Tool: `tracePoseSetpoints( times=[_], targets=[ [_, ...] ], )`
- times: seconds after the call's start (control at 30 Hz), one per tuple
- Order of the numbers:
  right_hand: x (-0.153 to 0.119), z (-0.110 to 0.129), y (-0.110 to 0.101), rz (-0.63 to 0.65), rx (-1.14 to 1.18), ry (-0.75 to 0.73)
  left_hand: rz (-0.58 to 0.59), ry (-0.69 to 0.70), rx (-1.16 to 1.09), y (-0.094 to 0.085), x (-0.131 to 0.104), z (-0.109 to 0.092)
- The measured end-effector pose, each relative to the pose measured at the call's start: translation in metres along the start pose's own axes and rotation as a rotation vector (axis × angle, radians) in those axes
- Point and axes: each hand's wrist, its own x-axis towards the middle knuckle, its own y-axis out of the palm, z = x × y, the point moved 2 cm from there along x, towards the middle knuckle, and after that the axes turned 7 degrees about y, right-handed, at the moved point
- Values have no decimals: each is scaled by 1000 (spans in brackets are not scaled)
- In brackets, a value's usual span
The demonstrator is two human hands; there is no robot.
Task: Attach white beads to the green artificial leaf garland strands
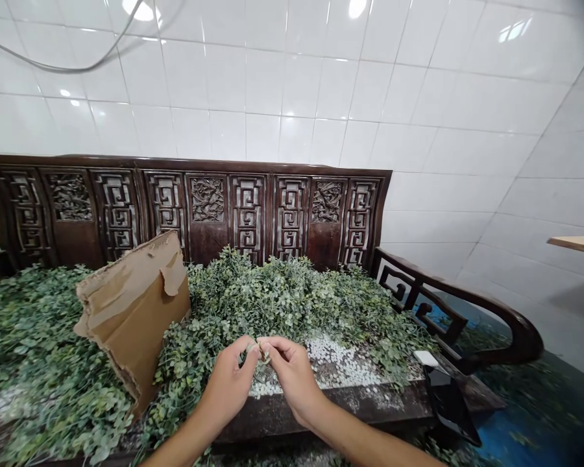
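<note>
Both of my hands meet at the lower middle of the view, fingertips nearly touching. My left hand (pixel 234 375) pinches a small green leafy piece (pixel 259 350) between thumb and forefinger. On the other side of that piece, my right hand (pixel 292 371) is closed on it too, its fingers curled. Behind my hands spreads a large heap of green leafy sprigs (pixel 272 292) on a dark carved wooden bench. Small white pieces (pixel 338 363) lie scattered on the seat, just right of my right hand.
A torn cardboard sheet (pixel 141 318) stands upright among the leaves at left. The carved backrest (pixel 207 240) runs behind, with a curved armrest (pixel 516 337) at right. A black phone-like object (pixel 450 402) and a white item (pixel 425 358) lie near the seat's right end.
</note>
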Motion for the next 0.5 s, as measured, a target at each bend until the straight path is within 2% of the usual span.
tracePoseSetpoints(
  times=[0.23,0.33,0.4,0.43,0.5],
  targets=[
    [-1,3,3,22,-85,-68,19,-16,-18,-1,1,0],
    [10,-2,-7,65,-190,-103,33,-85,-35,-4,3,0],
    [19,-11,-21,82,-449,-138,55,-164,-34,-7,2,0],
    [23,-19,-29,79,-691,-162,82,-206,-36,-9,1,1],
    [27,-39,-45,191,-1285,-151,168,-294,-53,-10,-2,1]
  ],
)
